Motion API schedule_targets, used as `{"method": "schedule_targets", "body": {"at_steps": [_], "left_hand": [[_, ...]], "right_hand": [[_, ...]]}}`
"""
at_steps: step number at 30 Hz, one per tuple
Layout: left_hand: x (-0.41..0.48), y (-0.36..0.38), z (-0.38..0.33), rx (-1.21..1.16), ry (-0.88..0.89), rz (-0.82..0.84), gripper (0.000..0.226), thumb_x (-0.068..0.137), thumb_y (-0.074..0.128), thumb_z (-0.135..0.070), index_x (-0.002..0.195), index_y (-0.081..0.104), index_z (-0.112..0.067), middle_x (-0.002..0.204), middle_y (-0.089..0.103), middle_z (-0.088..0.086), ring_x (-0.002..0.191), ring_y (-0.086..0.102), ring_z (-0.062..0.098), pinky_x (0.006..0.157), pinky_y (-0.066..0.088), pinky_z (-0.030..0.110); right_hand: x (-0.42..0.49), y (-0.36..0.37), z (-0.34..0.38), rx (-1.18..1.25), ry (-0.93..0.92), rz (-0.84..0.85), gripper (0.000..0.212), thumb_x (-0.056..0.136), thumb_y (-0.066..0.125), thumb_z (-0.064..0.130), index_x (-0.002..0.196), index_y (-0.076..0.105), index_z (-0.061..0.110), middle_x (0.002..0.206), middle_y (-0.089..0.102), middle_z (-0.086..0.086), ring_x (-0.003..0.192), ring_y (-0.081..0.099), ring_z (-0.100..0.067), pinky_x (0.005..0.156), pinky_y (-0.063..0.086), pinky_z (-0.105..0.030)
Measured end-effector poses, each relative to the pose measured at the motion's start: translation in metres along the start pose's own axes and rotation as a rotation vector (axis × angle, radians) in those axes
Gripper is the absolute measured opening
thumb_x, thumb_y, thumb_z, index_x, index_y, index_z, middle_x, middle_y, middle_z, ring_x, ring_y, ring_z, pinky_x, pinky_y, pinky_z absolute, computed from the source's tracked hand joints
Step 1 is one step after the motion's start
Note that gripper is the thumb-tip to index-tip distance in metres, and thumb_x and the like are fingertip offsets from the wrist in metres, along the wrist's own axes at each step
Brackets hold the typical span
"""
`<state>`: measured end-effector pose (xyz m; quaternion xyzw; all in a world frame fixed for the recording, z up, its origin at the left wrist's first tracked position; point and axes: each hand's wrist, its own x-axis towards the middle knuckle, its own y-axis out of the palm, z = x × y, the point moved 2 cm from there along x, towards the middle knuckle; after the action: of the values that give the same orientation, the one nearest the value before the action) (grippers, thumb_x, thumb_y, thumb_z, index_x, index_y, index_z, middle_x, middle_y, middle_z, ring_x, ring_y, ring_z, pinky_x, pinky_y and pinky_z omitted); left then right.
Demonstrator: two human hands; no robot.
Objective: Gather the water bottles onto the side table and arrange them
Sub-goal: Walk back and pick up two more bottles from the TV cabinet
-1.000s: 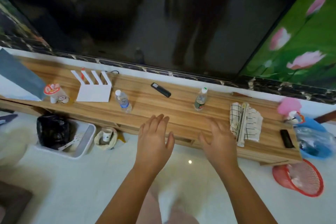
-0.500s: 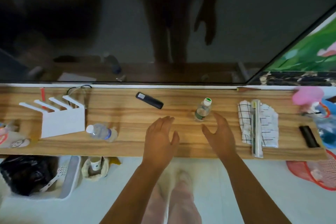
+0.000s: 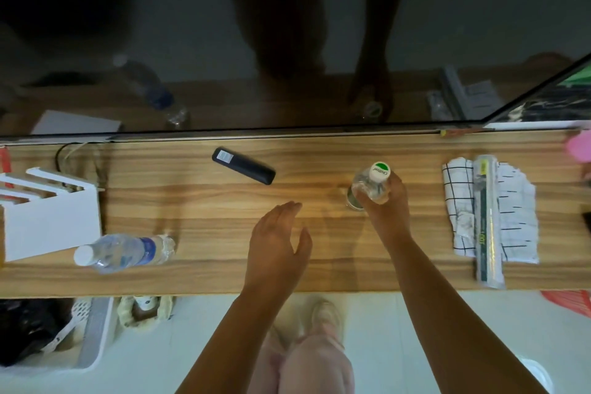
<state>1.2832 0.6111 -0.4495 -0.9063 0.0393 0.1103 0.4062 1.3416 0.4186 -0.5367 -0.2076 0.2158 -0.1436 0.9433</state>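
R hand (image 3: 385, 205) wrapped round green-cap bottle (image 3: 372, 185), upright on worktop (image 3: 319, 265), centre-right. L hand (image 3: 276, 246) open, fingers spread loosely, empty, hovering over worktop. 2nd bottle (image 3: 123, 251), white cap, at 9 o'clock from L hand, well apart, near front edge, just beside white box (image 3: 51, 227). Seems to lie on side, long axis 9–3 w/ cap at 9, though wide lens could fake tilt. L hand nearer it, so prob L's pick. Side table not in view.
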Motion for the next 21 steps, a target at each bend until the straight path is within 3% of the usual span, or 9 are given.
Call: {"method": "schedule_targets", "body": {"at_steps": [6, 10, 13, 21], "left_hand": [[0.006, -0.005, 0.008, -0.012, -0.042, -0.017, 0.041, 0.087, 0.054, -0.019, 0.128, 0.05, -0.014, 0.131, 0.054, 0.003, 0.123, 0.045, 0.018, 0.103, 0.027, 0.025], [-0.001, -0.025, 0.005, -0.005, -0.035, -0.022, 0.042, 0.087, 0.05, -0.024, 0.128, 0.05, -0.015, 0.13, 0.055, 0.002, 0.122, 0.046, 0.017, 0.102, 0.027, 0.023], [-0.011, -0.05, 0.0, -0.027, -0.071, -0.075, 0.041, 0.087, 0.056, -0.016, 0.127, 0.051, -0.014, 0.129, 0.056, 0.002, 0.121, 0.047, 0.017, 0.101, 0.028, 0.024], [-0.049, -0.112, 0.012, -0.134, -0.217, -0.239, 0.039, 0.087, 0.056, -0.014, 0.126, 0.053, -0.013, 0.127, 0.057, 0.005, 0.119, 0.049, 0.02, 0.097, 0.029, 0.022]], "right_hand": [[0.011, 0.011, -0.004, -0.044, -0.013, -0.03, 0.056, 0.071, 0.074, 0.017, 0.121, 0.05, 0.016, 0.117, 0.054, -0.008, 0.098, 0.052, -0.015, 0.064, 0.035, -0.012], [-0.007, 0.007, 0.006, -0.132, -0.076, 0.042, 0.047, 0.071, 0.075, 0.019, 0.113, 0.055, 0.015, 0.11, 0.058, -0.011, 0.09, 0.056, -0.02, 0.062, 0.041, -0.016], [-0.028, 0.005, 0.026, -0.115, -0.07, 0.096, 0.05, 0.068, 0.076, 0.012, 0.113, 0.055, 0.013, 0.108, 0.058, -0.012, 0.091, 0.057, -0.024, 0.067, 0.044, -0.021], [-0.098, 0.04, 0.084, -0.178, -0.133, 0.323, 0.048, 0.07, 0.076, 0.014, 0.112, 0.055, 0.018, 0.108, 0.059, -0.009, 0.091, 0.059, -0.021, 0.061, 0.044, -0.014]]}}
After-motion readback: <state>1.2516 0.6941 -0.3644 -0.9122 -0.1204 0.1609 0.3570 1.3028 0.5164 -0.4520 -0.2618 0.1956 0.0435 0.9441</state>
